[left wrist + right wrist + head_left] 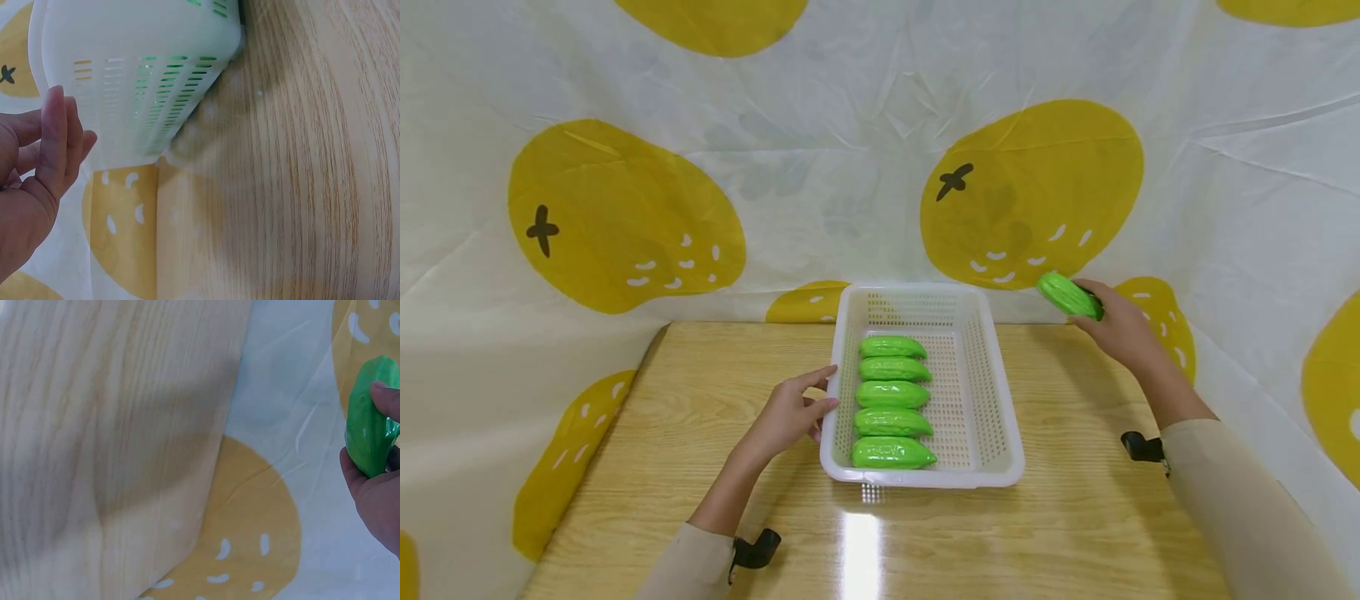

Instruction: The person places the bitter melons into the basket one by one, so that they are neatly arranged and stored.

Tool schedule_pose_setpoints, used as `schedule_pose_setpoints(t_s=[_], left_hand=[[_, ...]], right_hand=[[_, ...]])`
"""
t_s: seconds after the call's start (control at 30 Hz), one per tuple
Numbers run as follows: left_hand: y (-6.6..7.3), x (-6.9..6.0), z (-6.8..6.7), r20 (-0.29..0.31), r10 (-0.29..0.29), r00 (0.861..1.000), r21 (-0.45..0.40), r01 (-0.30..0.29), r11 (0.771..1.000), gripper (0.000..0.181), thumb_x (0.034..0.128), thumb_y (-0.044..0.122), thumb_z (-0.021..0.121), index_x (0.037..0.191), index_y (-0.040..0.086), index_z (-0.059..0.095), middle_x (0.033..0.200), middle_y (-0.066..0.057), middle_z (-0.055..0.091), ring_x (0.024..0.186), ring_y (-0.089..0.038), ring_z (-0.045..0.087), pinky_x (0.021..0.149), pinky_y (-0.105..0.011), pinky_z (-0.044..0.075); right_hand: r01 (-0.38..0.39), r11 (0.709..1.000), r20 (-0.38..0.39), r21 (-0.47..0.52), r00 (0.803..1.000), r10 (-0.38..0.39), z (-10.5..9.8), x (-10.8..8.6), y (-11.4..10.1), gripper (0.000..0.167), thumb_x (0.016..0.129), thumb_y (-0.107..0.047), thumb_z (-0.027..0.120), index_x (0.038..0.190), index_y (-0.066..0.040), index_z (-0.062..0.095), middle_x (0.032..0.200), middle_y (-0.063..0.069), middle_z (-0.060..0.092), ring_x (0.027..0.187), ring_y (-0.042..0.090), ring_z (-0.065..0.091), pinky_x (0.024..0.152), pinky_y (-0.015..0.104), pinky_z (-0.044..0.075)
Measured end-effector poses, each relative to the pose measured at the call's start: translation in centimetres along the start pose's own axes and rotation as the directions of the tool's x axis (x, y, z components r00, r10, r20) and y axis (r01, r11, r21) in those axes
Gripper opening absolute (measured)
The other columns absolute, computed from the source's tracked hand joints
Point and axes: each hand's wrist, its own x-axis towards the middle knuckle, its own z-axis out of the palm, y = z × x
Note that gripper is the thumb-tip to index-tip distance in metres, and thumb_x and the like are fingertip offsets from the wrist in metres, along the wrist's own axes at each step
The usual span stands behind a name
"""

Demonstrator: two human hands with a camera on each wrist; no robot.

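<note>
My right hand (1120, 327) grips a glossy, ridged green toy vegetable (369, 419) between thumb and fingers, raised over the table's back right. A white plastic basket (1000, 400) with slotted walls stands mid-table. Inside, along its left side, several similar green toy vegetables (892, 394) lie crosswise in a column, tapered ends pointing right. At the basket's left rim, the fingertips of my left hand (786, 412) touch the edge. The left wrist view shows that hand's fingers mostly straight beside the outer wall.
The wooden table (700, 467) ends at a white cloth (820, 200) printed with large yellow fruit, hanging behind and along the sides. Black wrist-worn devices (756, 550) sit near both sleeves. The basket's right half shows bare perforated floor.
</note>
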Motion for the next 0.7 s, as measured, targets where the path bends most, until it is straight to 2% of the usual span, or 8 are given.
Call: schedule_pose_setpoints(t_s=[0.17, 0.37, 0.6, 0.7], left_hand=[[-0.1, 0.0, 0.0, -0.003, 0.009, 1.0, 0.007, -0.009, 1.0, 0.059, 0.1004, 0.006, 0.067, 0.156, 0.008, 0.046, 0.131, -0.026, 0.055, 0.064, -0.018, 0.068, 0.061, -0.059, 0.063], [-0.3, 0.0, 0.1, -0.003, 0.006, 1.0, 0.01, -0.006, 1.0, 0.059, 0.1004, 0.008, 0.067, 0.156, 0.008, 0.046, 0.13, -0.025, 0.056, 0.063, -0.019, 0.068, 0.061, -0.059, 0.062], [-0.4, 0.1, 0.1, -0.007, 0.012, 1.0, 0.012, -0.011, 1.0, 0.059, 0.1001, 0.007, 0.068, 0.155, 0.007, 0.047, 0.13, -0.025, 0.057, 0.064, -0.019, 0.068, 0.052, -0.042, 0.064], [-0.4, 0.2, 0.2, -0.007, 0.012, 1.0, 0.008, -0.012, 1.0, 0.059, 0.1, 0.006, 0.067, 0.156, 0.007, 0.046, 0.13, -0.025, 0.056, 0.065, -0.019, 0.069, 0.054, -0.045, 0.065]], right_hand=[[0.033, 0.999, 0.024, -0.001, 0.999, -0.033, 0.3, 0.8, -1.9, 0.067, 0.104, -0.022, 0.065, 0.161, -0.006, 0.033, 0.154, 0.033, 0.041, 0.131, 0.052, 0.045, 0.101, 0.072, 0.042], [0.037, 0.999, 0.06, -0.009, 0.998, -0.037, 0.8, 1.5, -3.7, 0.064, 0.103, -0.022, 0.066, 0.159, -0.011, 0.037, 0.155, 0.029, 0.042, 0.129, 0.048, 0.047, 0.101, 0.069, 0.044], [0.088, 0.995, 0.086, 0.055, 0.992, -0.092, 2.0, 2.9, -5.9, 0.06, 0.103, -0.015, 0.066, 0.158, -0.015, 0.041, 0.155, 0.025, 0.044, 0.127, 0.046, 0.051, 0.102, 0.066, 0.048], [0.124, 0.99, 0.092, 0.073, 0.987, -0.131, 2.6, 3.6, -6.9, 0.06, 0.101, -0.012, 0.067, 0.156, -0.014, 0.043, 0.153, 0.025, 0.047, 0.127, 0.045, 0.052, 0.103, 0.065, 0.048]])
